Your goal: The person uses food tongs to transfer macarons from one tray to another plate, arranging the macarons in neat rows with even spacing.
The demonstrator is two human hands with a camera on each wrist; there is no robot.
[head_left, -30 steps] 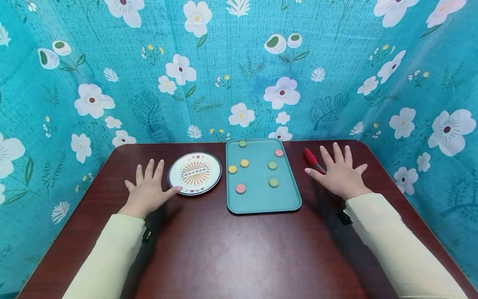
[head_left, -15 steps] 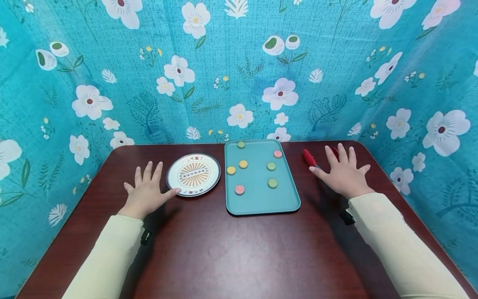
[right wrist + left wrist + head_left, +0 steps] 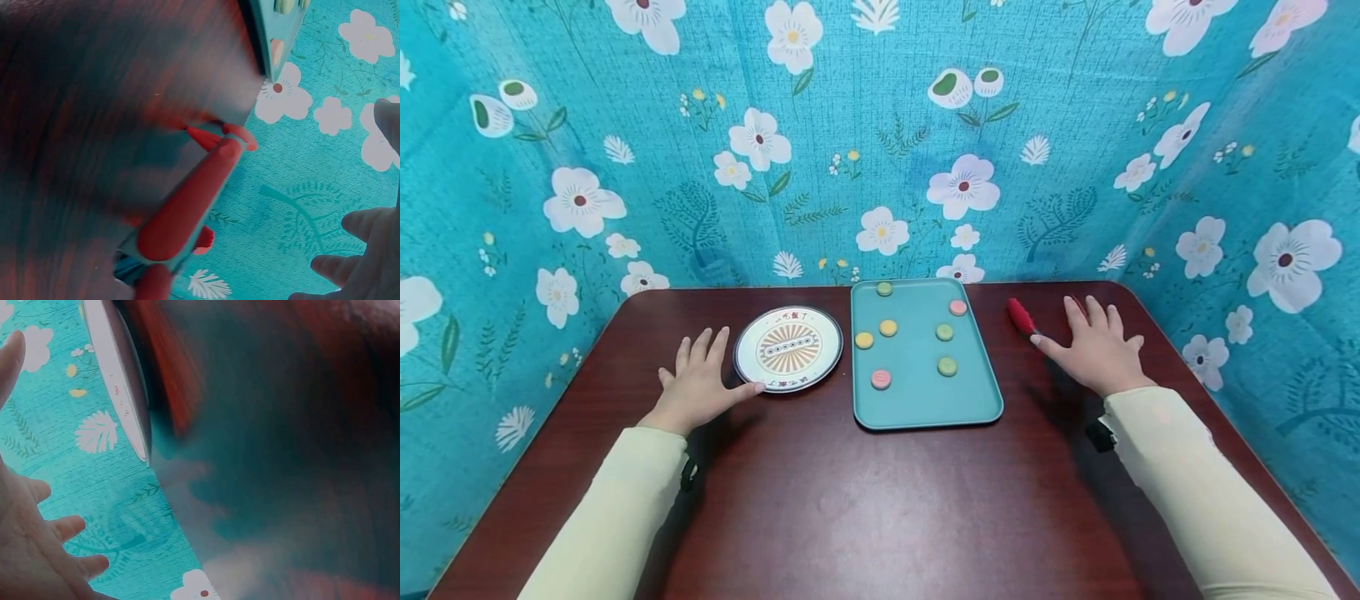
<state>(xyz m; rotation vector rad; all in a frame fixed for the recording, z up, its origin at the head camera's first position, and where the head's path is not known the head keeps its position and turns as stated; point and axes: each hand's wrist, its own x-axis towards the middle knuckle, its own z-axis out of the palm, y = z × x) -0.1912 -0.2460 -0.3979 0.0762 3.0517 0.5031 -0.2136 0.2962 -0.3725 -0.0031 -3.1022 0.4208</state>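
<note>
My left hand (image 3: 696, 383), fingers spread, hovers at the left side of a round white plate (image 3: 790, 350) with a printed sunburst; its thumb overlaps the rim in the head view, and I cannot tell whether it touches. Over at the right, my right hand (image 3: 1101, 354) is spread above red-handled tongs (image 3: 1021, 317), which it partly hides. The right wrist view shows the tongs (image 3: 187, 200) lying below the hand, apart from the visible fingers. Between the hands is a teal tray (image 3: 925, 404) bearing several small, round, macaron-like pieces, among them a yellow one (image 3: 888, 327) and a pink one (image 3: 881, 379).
A dark reddish-brown table (image 3: 880, 500) carries everything. Behind it and along both sides hangs a turquoise floral cloth (image 3: 820, 167). Green pieces (image 3: 947, 367) also lie on the tray, spaced apart.
My right hand has shifted slightly to the right over the tongs. The left hand's fingers have tilted a little; the hand stays beside the plate. Plate, tray and pieces keep their places.
</note>
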